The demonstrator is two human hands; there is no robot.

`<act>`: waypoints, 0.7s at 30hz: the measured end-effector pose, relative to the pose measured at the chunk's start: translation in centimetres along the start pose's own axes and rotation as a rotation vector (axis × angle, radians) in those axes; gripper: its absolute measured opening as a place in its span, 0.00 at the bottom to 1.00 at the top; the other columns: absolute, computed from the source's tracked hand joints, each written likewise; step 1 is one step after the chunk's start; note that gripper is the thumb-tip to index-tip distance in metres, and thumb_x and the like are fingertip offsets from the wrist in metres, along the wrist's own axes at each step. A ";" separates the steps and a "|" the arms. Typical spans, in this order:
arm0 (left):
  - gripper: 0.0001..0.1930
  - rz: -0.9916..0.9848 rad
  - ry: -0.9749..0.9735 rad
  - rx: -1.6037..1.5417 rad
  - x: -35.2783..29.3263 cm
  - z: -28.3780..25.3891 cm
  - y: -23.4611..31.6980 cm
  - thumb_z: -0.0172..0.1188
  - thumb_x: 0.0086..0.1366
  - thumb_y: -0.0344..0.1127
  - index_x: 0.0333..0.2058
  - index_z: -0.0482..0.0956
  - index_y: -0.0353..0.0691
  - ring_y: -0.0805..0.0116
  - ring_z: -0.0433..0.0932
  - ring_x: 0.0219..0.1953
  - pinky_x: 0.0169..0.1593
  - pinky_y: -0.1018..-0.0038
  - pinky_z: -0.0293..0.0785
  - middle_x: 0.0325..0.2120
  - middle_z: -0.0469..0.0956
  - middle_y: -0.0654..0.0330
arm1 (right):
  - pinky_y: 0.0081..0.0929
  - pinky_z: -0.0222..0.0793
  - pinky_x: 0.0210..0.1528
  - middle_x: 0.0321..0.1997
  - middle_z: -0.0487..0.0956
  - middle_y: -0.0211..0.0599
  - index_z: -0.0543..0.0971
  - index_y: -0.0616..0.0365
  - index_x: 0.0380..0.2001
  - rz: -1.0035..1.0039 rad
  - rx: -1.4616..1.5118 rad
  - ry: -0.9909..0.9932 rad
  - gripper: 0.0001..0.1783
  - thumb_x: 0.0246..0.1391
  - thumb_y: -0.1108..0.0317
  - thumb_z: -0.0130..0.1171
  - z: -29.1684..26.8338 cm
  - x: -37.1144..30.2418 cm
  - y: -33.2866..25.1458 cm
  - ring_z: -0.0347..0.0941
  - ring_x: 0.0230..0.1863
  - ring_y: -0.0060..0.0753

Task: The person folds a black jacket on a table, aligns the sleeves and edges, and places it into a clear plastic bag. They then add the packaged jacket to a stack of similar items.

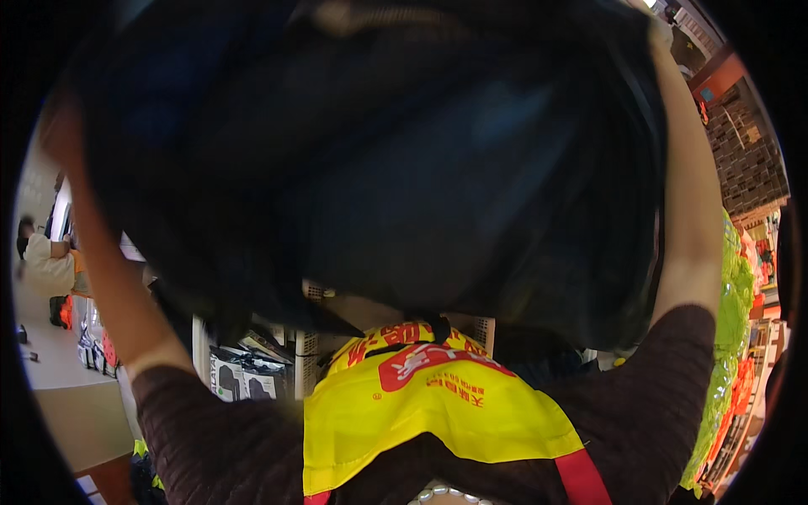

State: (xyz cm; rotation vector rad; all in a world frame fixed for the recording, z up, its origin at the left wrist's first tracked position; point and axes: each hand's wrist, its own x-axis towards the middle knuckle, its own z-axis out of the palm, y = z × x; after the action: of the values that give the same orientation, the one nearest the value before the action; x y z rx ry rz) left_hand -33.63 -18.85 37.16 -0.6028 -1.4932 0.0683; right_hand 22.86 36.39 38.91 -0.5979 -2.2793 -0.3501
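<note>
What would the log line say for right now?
dark cloth: raised, spread wide | left hand: at its left side | right hand: at its upper right | grip: unclear | yellow apron: worn

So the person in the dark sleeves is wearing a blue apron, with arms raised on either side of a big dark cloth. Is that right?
Not quite: the apron is yellow, not blue, as the head view shows. The dark sleeves and the arms raised on either side of the big dark cloth are right.

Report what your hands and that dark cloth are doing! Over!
Left hand and right hand at the sides, grips unclear. Dark cloth spread between them. In the way: the cloth, hiding much of the view.
</note>
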 end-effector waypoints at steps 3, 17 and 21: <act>0.23 0.036 -0.179 -0.521 5.0 -0.1 13.3 0.46 0.67 0.48 0.57 0.66 0.44 0.52 0.70 0.52 0.54 0.65 0.66 0.51 0.70 0.49 | 0.47 0.64 0.49 0.37 0.77 0.61 0.78 0.68 0.32 0.178 0.044 0.092 0.31 0.53 0.46 0.43 2.5 0.9 -1.2 0.70 0.42 0.63; 0.51 -0.055 -1.447 -0.936 -27.5 -23.1 40.4 0.53 0.51 0.69 0.60 0.55 0.31 0.50 0.45 0.67 0.62 0.44 0.41 0.63 0.49 0.43 | 0.43 0.54 0.59 0.57 0.65 0.59 0.61 0.68 0.56 0.839 -0.088 -0.508 0.45 0.42 0.46 0.62 9.8 -47.5 -10.3 0.59 0.59 0.56; 0.51 -0.074 -1.450 -0.864 -27.2 -23.2 41.2 0.52 0.51 0.69 0.60 0.55 0.29 0.51 0.43 0.67 0.62 0.43 0.40 0.64 0.48 0.43 | 0.43 0.54 0.58 0.54 0.69 0.54 0.65 0.66 0.54 0.660 -0.163 -0.320 0.40 0.46 0.46 0.59 14.0 -47.0 -8.6 0.62 0.57 0.51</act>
State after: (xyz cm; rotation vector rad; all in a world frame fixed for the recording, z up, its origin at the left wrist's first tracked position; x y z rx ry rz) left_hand -1.54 -2.43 -3.72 -1.3256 -2.9928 -0.2796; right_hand 39.04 20.19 -5.28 -1.5236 -2.1953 -0.1150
